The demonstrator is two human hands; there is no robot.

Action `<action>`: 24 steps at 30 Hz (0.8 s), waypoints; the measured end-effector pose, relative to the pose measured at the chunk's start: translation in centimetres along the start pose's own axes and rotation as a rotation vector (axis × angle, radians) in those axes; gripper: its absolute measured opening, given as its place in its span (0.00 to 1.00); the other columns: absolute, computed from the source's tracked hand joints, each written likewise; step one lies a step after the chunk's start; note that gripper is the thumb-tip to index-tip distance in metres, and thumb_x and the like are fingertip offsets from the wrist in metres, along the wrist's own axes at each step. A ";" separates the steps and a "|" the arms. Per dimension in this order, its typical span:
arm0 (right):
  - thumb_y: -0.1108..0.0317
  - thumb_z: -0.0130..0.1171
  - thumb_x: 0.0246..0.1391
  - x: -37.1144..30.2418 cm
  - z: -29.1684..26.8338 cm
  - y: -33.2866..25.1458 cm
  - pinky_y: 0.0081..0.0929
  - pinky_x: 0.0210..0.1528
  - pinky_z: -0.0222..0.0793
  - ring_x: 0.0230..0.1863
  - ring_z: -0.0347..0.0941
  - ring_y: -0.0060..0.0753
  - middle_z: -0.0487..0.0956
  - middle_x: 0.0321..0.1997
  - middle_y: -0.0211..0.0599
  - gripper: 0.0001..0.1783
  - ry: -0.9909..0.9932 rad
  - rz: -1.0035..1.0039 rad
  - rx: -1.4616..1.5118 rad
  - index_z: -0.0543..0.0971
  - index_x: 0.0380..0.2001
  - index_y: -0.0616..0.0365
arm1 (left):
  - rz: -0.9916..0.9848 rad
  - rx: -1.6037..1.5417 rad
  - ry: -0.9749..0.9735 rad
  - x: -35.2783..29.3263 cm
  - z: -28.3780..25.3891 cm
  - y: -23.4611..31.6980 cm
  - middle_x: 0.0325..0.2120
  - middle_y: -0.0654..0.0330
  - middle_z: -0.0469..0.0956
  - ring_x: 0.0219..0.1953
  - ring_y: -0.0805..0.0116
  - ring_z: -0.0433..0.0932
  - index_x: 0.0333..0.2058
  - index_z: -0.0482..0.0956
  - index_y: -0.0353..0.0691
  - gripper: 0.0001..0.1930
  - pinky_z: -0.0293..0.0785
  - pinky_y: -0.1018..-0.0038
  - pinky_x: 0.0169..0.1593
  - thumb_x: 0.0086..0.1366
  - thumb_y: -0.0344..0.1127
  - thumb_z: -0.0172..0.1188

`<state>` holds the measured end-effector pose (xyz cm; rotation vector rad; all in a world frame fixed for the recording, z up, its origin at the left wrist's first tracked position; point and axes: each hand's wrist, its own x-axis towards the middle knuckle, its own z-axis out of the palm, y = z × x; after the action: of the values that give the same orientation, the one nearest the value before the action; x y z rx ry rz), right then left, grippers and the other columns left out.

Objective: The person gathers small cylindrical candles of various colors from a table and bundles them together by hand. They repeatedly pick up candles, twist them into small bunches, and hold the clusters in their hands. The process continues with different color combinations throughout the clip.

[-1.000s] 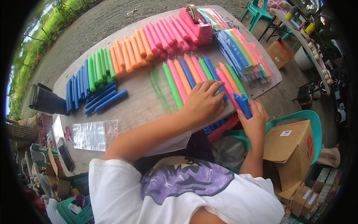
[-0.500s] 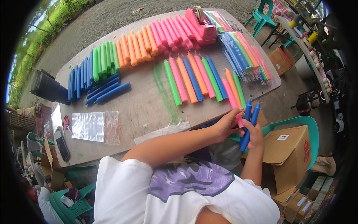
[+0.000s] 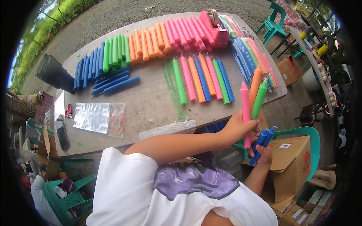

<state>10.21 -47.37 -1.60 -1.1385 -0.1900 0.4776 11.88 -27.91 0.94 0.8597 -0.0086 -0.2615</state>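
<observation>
My left hand (image 3: 240, 129) is closed around a pink candle (image 3: 245, 109), an orange candle (image 3: 255, 83) and a green candle (image 3: 259, 100), wicks up and fanned a little apart. Just below and to its right, my right hand (image 3: 264, 155) grips two blue candles (image 3: 261, 142) side by side, tilted to the right. Both hands are in front of the table's near right edge, close together. Beyond them a row of pink, orange, blue and green candles (image 3: 203, 79) lies on the table.
Candle piles in blue (image 3: 88, 67), green (image 3: 116, 51), orange (image 3: 149, 43) and pink (image 3: 186, 32) line the table's far side. A pink tape dispenser (image 3: 215, 32) and bagged candles (image 3: 250, 56) lie far right. Clear plastic bags (image 3: 92, 117), scissors (image 3: 68, 111) and a phone (image 3: 61, 135) sit left.
My left hand has raised the pink, orange and green candles, which now stand more upright. My right hand has dropped slightly with the two blue candles. The view has shifted a little.
</observation>
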 end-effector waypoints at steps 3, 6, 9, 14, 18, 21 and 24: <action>0.63 0.63 0.53 2.1 1.8 -0.5 0.20 0.19 0.59 0.16 0.64 0.24 0.73 0.28 0.40 0.29 0.008 -0.071 -0.016 0.64 0.54 0.60 | 0.103 0.194 0.001 -3.2 -1.5 3.8 0.30 0.63 0.73 0.31 0.73 0.76 0.39 0.69 0.38 0.10 0.77 0.73 0.35 0.60 0.29 0.59; 0.59 0.57 0.60 5.3 6.2 -1.0 0.21 0.21 0.60 0.19 0.62 0.20 0.68 0.26 0.34 0.26 -0.044 -0.169 0.035 0.63 0.55 0.61 | 0.154 0.527 0.036 -6.6 -4.7 7.6 0.31 0.61 0.74 0.30 0.74 0.77 0.39 0.70 0.36 0.12 0.76 0.75 0.35 0.58 0.27 0.61; 0.56 0.56 0.60 8.4 11.9 0.3 0.20 0.24 0.62 0.21 0.64 0.21 0.68 0.27 0.33 0.27 -0.125 -0.169 0.075 0.62 0.55 0.60 | 0.428 0.745 0.126 -9.1 -9.5 8.6 0.32 0.61 0.74 0.32 0.76 0.77 0.45 0.65 0.36 0.19 0.74 0.77 0.35 0.56 0.25 0.62; 0.58 0.56 0.61 12.3 22.3 3.7 0.17 0.32 0.64 0.28 0.67 0.17 0.70 0.31 0.30 0.27 -0.347 -0.261 -0.066 0.61 0.56 0.61 | 0.837 0.780 0.488 -12.4 -12.7 11.6 0.31 0.60 0.73 0.29 0.74 0.78 0.37 0.70 0.35 0.11 0.76 0.78 0.32 0.56 0.21 0.61; 0.58 0.56 0.61 14.5 27.6 6.9 0.17 0.39 0.64 0.34 0.66 0.16 0.69 0.35 0.28 0.29 -0.422 -0.482 -0.155 0.60 0.57 0.60 | 0.708 0.775 0.552 -15.1 -14.6 13.8 0.41 0.58 0.69 0.37 0.72 0.76 0.43 0.64 0.37 0.19 0.75 0.76 0.41 0.56 0.23 0.64; 0.49 0.57 0.58 14.7 29.8 7.8 0.25 0.46 0.66 0.39 0.68 0.24 0.71 0.40 0.33 0.33 -0.405 -0.578 -0.247 0.60 0.57 0.58 | 0.935 0.841 0.613 -15.3 -16.0 13.4 0.42 0.58 0.68 0.39 0.71 0.75 0.45 0.64 0.36 0.21 0.75 0.74 0.44 0.55 0.24 0.64; 0.42 0.56 0.56 14.8 30.2 8.7 0.31 0.52 0.65 0.46 0.69 0.32 0.71 0.46 0.40 0.37 -0.428 -0.558 -0.312 0.60 0.57 0.57 | 1.042 0.682 0.622 -15.1 -15.6 13.2 0.46 0.56 0.68 0.45 0.69 0.74 0.50 0.63 0.35 0.28 0.74 0.73 0.48 0.57 0.39 0.67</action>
<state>9.35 -12.78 1.68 -1.2113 -0.9550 0.1870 1.97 -4.53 2.06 1.4611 0.0361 1.0472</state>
